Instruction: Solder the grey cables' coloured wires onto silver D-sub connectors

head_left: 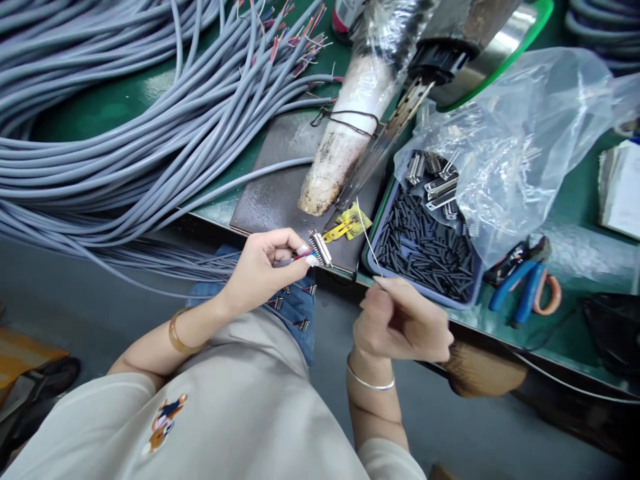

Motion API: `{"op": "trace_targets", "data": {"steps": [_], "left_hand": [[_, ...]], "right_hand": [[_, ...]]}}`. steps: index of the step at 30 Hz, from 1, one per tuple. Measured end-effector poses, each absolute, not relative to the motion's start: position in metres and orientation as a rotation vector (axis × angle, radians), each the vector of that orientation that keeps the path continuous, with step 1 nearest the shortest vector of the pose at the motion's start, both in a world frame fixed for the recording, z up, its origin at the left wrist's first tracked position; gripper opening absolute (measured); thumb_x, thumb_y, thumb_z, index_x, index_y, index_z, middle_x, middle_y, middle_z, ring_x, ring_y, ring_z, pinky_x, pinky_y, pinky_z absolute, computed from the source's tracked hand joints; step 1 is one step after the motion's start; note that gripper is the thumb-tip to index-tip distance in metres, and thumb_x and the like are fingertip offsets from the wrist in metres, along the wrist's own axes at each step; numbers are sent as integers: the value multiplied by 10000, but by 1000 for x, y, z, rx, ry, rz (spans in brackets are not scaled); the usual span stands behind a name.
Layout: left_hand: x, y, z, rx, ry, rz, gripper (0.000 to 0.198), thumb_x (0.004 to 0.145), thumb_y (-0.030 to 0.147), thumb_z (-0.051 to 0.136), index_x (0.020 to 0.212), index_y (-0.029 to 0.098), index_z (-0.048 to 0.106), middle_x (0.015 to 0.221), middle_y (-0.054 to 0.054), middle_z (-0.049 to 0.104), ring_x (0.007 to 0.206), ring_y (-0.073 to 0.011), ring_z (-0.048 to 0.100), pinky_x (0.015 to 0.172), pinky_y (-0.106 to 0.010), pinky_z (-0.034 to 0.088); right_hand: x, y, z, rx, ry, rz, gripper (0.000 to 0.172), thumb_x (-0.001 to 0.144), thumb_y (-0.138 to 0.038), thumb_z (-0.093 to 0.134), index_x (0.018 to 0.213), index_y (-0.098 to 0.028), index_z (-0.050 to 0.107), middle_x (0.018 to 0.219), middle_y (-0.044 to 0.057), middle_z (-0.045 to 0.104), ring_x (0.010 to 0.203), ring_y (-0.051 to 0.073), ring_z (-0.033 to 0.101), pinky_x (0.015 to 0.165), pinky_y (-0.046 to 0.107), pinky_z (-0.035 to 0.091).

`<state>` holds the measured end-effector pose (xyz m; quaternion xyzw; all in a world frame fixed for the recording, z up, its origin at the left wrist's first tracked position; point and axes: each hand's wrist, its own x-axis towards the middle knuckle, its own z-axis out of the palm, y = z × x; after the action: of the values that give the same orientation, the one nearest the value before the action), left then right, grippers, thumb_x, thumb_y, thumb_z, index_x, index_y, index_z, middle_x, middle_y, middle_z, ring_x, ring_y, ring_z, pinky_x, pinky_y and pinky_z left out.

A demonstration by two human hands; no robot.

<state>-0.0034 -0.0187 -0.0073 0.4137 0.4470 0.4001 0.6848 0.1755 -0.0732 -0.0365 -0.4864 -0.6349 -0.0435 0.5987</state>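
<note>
My left hand (270, 267) pinches thin coloured wires at the back of a metal multi-pin connector (320, 249), near the bench's front edge. My right hand (403, 320) is closed on a thin silvery wire (369, 240), which rises from the fingertips towards the tip of a dark metal holder (373, 150). A yellow strip (339, 230) lies beside the connector on a dark plate (270, 193). The white, stained end of a wrapped tube (333, 160) hangs over that plate.
Grey cables (150, 153) with stripped ends cover the left of the bench. A blue tray (383, 267) holds black sleeves (425, 247), with connectors in a clear bag (525, 147) above. Blue-handled pliers (527, 293) lie to the right. More connectors (302, 325) rest on my lap.
</note>
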Motion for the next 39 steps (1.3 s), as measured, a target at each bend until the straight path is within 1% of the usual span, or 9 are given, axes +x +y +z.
{"op": "trace_targets", "data": {"steps": [3, 6, 9, 14, 19, 25, 33, 36, 39], "left_hand": [[-4, -17, -8, 880, 999, 903, 231, 676, 198, 850, 700, 145, 626, 522, 74, 494, 433, -13, 337, 405, -150, 253], [-3, -14, -8, 848, 1005, 917, 282, 677, 271, 883, 711, 156, 628, 490, 84, 476, 405, -21, 340, 376, -162, 242], [0, -9, -7, 855, 997, 979, 314, 655, 312, 907, 699, 155, 639, 540, 61, 544, 411, -20, 375, 373, -168, 264], [5, -1, -4, 895, 1017, 1042, 260, 665, 258, 893, 676, 159, 653, 510, 75, 506, 409, -15, 347, 390, -172, 276], [5, 0, 0, 930, 1020, 1064, 236, 702, 241, 858, 680, 165, 636, 488, 85, 452, 408, -18, 328, 391, -173, 240], [5, 2, 1, 913, 1015, 1019, 293, 669, 275, 890, 674, 168, 618, 498, 82, 477, 402, -21, 344, 380, -177, 236], [2, -1, -5, 934, 1010, 985, 234, 706, 243, 840, 703, 157, 622, 521, 76, 491, 413, -18, 335, 388, -172, 227], [1, -5, -7, 1009, 1035, 933, 166, 724, 216, 798, 722, 145, 648, 598, 41, 560, 484, -31, 388, 444, -168, 296], [0, -12, -7, 1193, 971, 869, 83, 745, 170, 741, 716, 132, 673, 674, 0, 629, 571, -55, 465, 525, -183, 378]], "right_hand": [[170, -74, -36, -1119, -1367, -59, 385, 913, -119, 679, 1283, -222, 665, 747, -45, 728, 477, 102, 632, 424, 224, 514], [162, -70, -32, -1258, -1505, -34, 328, 891, -53, 689, 1169, -228, 683, 886, -20, 797, 733, 146, 779, 687, 270, 664], [156, -62, -30, -1293, -1685, -34, 232, 864, -67, 737, 1026, -220, 671, 1053, 22, 810, 938, 170, 795, 840, 289, 666], [152, -48, -31, -1279, -1689, -28, 173, 890, -81, 710, 930, -224, 622, 1056, 30, 806, 915, 164, 791, 787, 283, 657], [151, -44, -27, -1268, -1669, -57, 191, 869, -81, 748, 944, -223, 645, 1055, 29, 806, 917, 166, 785, 812, 298, 650], [153, -45, -26, -1251, -1711, -91, 206, 850, -79, 766, 931, -229, 650, 1061, 34, 810, 888, 159, 787, 781, 266, 649], [154, -47, -31, -1200, -1723, -82, 202, 846, -59, 753, 913, -203, 629, 1052, 67, 811, 867, 151, 789, 756, 236, 637], [158, -51, -30, -1233, -1639, 46, 200, 865, -66, 731, 960, -211, 633, 1022, 38, 809, 882, 153, 788, 749, 246, 634], [166, -55, -23, -1335, -1617, 258, 153, 895, -105, 712, 957, -219, 631, 1046, 25, 800, 747, 115, 748, 611, 218, 580]]}}
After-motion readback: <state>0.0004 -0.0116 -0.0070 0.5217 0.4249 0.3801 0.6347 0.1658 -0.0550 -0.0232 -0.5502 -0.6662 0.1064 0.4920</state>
